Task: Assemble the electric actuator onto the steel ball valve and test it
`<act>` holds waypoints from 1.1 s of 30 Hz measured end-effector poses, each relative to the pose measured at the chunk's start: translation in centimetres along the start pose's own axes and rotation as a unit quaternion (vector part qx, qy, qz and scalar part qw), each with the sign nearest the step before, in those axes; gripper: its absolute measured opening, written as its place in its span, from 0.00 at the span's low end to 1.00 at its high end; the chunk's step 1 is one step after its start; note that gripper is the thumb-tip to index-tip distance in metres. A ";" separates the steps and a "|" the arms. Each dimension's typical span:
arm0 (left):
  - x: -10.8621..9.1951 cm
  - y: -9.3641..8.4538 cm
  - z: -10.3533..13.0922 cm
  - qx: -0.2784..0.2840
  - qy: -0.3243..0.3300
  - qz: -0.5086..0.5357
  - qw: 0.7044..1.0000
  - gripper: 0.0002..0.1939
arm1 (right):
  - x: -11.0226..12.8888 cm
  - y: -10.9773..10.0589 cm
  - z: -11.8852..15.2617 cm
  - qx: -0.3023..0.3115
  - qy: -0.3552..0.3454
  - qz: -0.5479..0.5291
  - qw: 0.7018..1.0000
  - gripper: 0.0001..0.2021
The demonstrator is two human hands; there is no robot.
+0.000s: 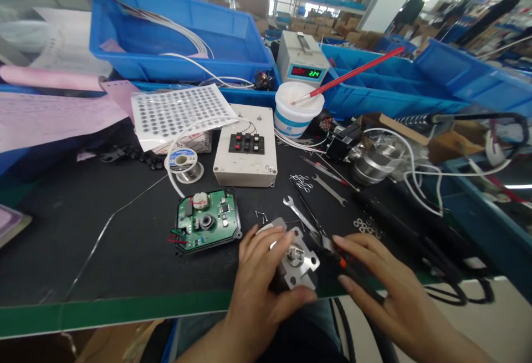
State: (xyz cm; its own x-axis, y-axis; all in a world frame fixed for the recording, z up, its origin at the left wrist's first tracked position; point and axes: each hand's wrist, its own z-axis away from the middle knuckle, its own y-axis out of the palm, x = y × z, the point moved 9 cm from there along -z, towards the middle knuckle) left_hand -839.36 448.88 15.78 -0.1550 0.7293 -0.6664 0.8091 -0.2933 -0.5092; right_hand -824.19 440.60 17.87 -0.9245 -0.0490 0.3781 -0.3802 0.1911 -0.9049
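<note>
My left hand [261, 274] is closed around a silver metal part with a notched plate [307, 266] on its face, tilted near the table's front edge. My right hand [382, 274] is just right of it, thumb and fingers stretched apart. By its fingertips lies a dark tool with an orange spot [342, 262]; its kind is unclear, and I cannot tell whether the fingers touch it. Beyond the metal part are an open-ended wrench [297, 212] and a few small screws [261, 217]. An opened housing with a green circuit board [216, 213] lies to the left.
A switch box [245, 169], solder spool [189, 172] and white bucket with a red-handled brush [297, 108] stand behind. A second wrench [330, 190], nuts [366, 226] and a cylindrical metal motor-like unit [376, 160] lie to the right. Blue bins [178, 64] line the back.
</note>
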 end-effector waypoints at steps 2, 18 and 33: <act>0.6 0.3 -0.2 0.024 -0.035 -0.002 0.999 0.32 | -0.3 0.1 0.0 -0.002 0.021 -0.010 1.000 0.19; -1.5 2.9 -2.3 0.037 -0.021 -0.131 0.990 0.45 | 2.2 -4.7 -2.3 -0.010 0.002 0.183 0.983 0.17; -4.1 2.8 -2.2 0.013 0.007 -0.257 0.966 0.37 | 8.7 -5.2 -3.7 0.041 -0.062 0.414 0.907 0.16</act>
State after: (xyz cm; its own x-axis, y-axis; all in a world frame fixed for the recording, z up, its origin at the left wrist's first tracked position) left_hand -835.25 446.43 18.22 -0.5255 0.7904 -0.3149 0.6130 0.0951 -0.7844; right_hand -830.10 442.79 26.58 -0.8882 -0.0318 -0.4584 0.4501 0.1399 -0.8819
